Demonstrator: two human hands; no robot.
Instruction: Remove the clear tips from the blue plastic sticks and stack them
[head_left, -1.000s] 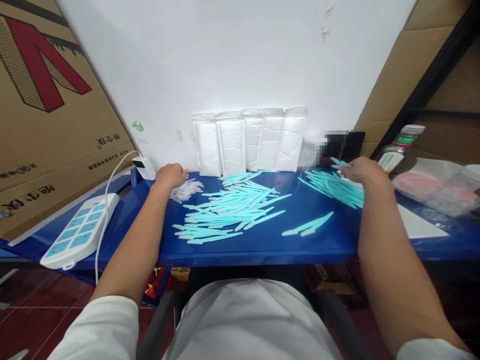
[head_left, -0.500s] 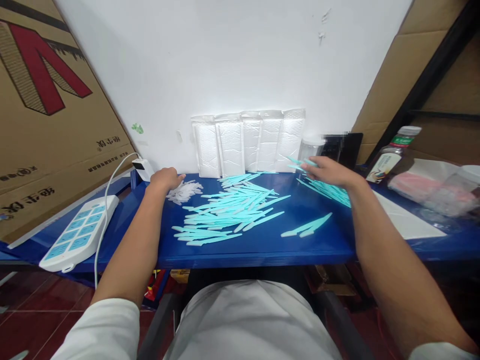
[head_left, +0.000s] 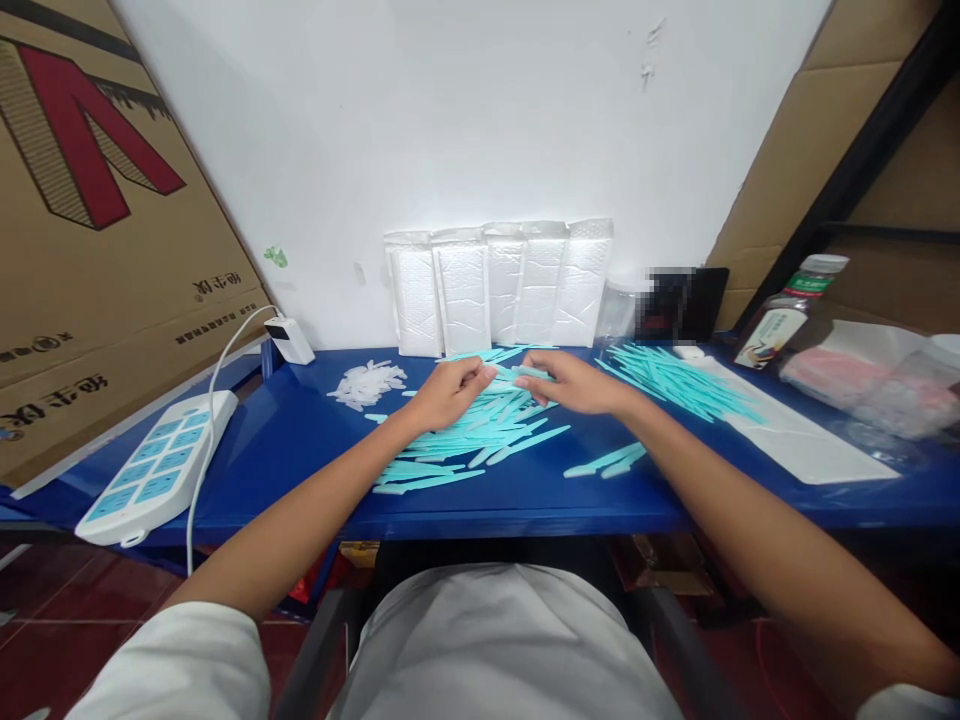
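Observation:
Over the middle of the desk my two hands are close together, fingertips nearly meeting. My left hand point(head_left: 452, 391) is closed in a pinch; what sits between its thumb and finger is too small to make out. Turquoise eyebrow razors, slim with paler ends, are gripped in my right hand point(head_left: 564, 383). Beneath both hands spreads a loose pile of such razors point(head_left: 480, 437). A heap of small whitish plastic caps point(head_left: 367, 383) lies to the left. Another sheaf of turquoise razors point(head_left: 679, 380) rests at the right, and a few separate razors point(head_left: 604, 461) lie near the front.
White padded mailers point(head_left: 517, 285) lean against the wall. At the left are a power strip point(head_left: 157, 465) and a white charger point(head_left: 290, 340). A clear jar point(head_left: 619, 308), a dark screen point(head_left: 694, 303), a bottle point(head_left: 789, 310) and a white sheet point(head_left: 814, 440) occupy the right.
My left hand has come from the cap heap to the middle. My right hand has moved left from the right-hand sheaf, bringing razors with it.

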